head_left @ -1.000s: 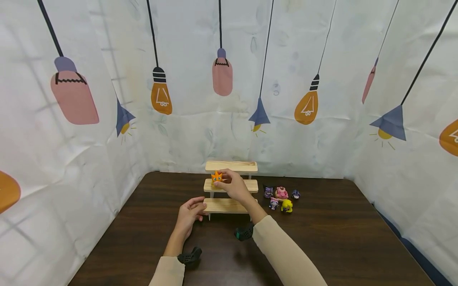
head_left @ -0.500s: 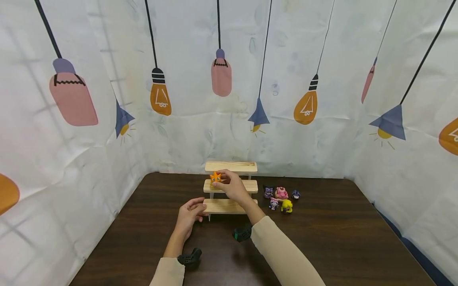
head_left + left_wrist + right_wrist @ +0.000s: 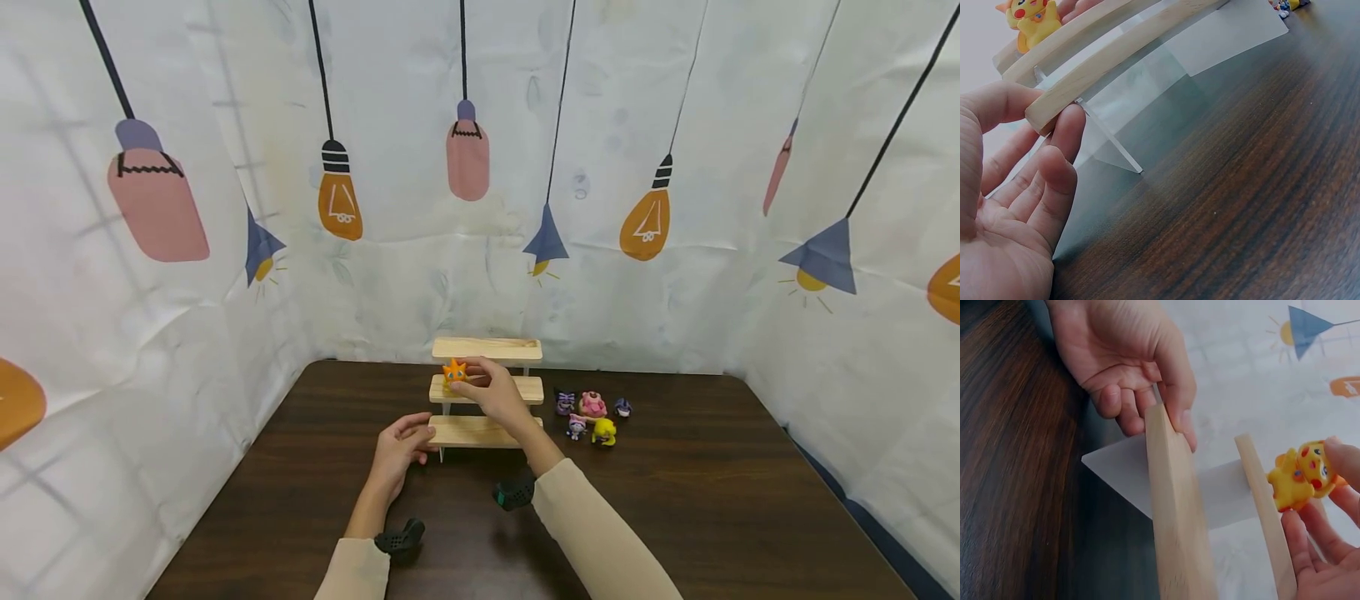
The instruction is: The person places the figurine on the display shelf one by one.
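Observation:
A three-tier wooden display stand with clear supports stands on the dark table. My left hand pinches the left end of its lowest board; the left wrist view shows the thumb and a finger on the board. With its fingertips, my right hand holds a small yellow figurine with red cheeks at the left end of the middle board. From the head view, an orange spiky part of the figurine faces me. Its base meets the middle board in the right wrist view.
To the right of the stand sits a cluster of small figurines: a pink one, a yellow one and several purple or pale ones. Behind the table hangs a white lamp-printed cloth.

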### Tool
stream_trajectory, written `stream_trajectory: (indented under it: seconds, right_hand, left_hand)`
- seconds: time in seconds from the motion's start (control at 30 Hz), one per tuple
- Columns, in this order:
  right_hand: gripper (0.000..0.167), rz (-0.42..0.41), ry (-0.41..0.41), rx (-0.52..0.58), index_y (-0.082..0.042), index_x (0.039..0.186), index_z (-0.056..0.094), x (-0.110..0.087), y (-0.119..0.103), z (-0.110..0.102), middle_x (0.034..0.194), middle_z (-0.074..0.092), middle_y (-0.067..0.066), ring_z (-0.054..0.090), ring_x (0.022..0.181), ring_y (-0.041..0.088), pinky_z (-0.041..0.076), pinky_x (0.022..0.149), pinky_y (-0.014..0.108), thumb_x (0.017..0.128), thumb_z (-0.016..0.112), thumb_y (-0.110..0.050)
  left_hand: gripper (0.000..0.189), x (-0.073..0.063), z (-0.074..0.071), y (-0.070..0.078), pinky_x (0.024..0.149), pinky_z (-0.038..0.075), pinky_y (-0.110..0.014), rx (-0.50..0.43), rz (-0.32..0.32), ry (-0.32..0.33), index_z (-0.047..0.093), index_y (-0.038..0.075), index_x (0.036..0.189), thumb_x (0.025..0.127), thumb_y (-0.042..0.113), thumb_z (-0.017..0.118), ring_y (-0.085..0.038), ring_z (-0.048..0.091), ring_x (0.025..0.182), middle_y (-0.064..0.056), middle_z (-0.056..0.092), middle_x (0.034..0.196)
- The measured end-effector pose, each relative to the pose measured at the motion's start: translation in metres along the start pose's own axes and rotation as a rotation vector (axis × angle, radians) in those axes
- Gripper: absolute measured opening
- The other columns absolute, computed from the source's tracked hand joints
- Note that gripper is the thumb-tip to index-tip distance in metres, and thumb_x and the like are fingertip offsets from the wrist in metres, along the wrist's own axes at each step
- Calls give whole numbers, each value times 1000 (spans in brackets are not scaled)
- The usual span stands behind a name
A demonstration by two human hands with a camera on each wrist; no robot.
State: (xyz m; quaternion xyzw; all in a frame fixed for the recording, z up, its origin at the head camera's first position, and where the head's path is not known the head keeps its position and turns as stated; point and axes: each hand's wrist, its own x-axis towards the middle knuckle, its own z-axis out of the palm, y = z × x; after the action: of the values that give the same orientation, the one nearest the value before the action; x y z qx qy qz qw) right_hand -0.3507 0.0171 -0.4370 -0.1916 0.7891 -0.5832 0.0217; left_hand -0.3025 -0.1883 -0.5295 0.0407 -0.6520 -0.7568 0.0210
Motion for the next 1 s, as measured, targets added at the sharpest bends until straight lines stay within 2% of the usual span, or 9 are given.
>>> stream_trajectory:
  seconds: [0.17,0.3,0.43,0.53,0.63,0.8,1.0]
  right_hand:
    - [44,-6,16,26,-26,139,61,-14,8,-13,133,62,9,63,116,26,57,94,43,97,72,-33]
    - [39,-21,40,48,-20,135,64,-28,12,-27,122,67,12,66,102,20,57,92,50,98,71,-28]
    - [34,-18,46,62,-9,128,67,-48,17,-43,110,70,13,69,91,19,59,88,44,98,71,-24]
    - [34,-15,47,62,-3,126,67,-63,24,-59,112,70,15,70,96,22,59,86,31,98,70,-24]
    - [34,-25,57,47,-2,125,67,-77,33,-78,115,70,18,69,97,20,58,86,29,99,69,-24]
    - [32,-51,114,5,0,124,66,-97,44,-111,111,70,21,69,89,13,59,80,28,100,68,-21]
    - [39,-24,208,54,6,126,63,-108,51,-145,111,72,13,72,96,22,60,83,28,101,67,-24]
  left_hand:
    - [41,1,2,-2,54,49,-23,-5,1,1,61,-4,132,95,10,71,-15,72,70,-2,75,92]
    - [40,2,2,-3,53,49,-23,-12,6,4,62,-3,131,94,8,71,-15,71,69,-1,74,93]
    - [38,2,2,-2,53,49,-23,-7,7,11,63,-2,130,94,8,71,-15,71,69,-1,74,93]
    - [38,1,2,-1,54,49,-23,-5,7,15,63,-2,130,94,8,71,-15,71,70,-2,74,93]
    - [39,1,3,0,54,50,-23,-1,9,13,63,-1,130,94,9,72,-15,71,70,-2,74,94]
    - [42,1,4,-1,54,50,-23,1,5,6,61,-3,133,94,10,72,-15,71,70,0,74,93]
    - [41,-1,3,0,54,49,-23,-3,14,17,62,-3,132,94,8,71,-15,71,69,0,74,92]
